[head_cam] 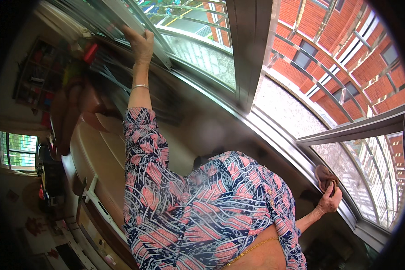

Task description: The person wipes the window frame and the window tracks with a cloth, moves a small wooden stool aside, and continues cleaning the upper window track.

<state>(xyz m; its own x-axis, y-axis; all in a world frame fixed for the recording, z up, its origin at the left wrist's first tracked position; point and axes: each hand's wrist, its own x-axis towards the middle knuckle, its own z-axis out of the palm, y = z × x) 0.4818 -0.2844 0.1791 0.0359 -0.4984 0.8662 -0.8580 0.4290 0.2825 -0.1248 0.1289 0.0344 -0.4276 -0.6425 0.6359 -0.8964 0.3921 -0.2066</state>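
At the upper left my left hand (pixel 141 44) is raised, its thumb and fingers around the metal frame (pixel 157 50) of a sliding window; the fingertips are blurred. A silver bangle is on that wrist. Low on the right, my right hand (pixel 330 199) grips a bunched brown cloth (pixel 325 178), which lies against the metal window sill track (pixel 283 143). Between the hands stands a wide window stile (pixel 249 50).
Curved metal security bars (pixel 324 77) lie outside the window, with a brick building (pixel 351 33) beyond. Another frame bar (pixel 354 130) crosses at the right. Behind me on the left are a brown leather sofa (pixel 104 152), a white handle-like object (pixel 101 209) and shelves (pixel 37 74).
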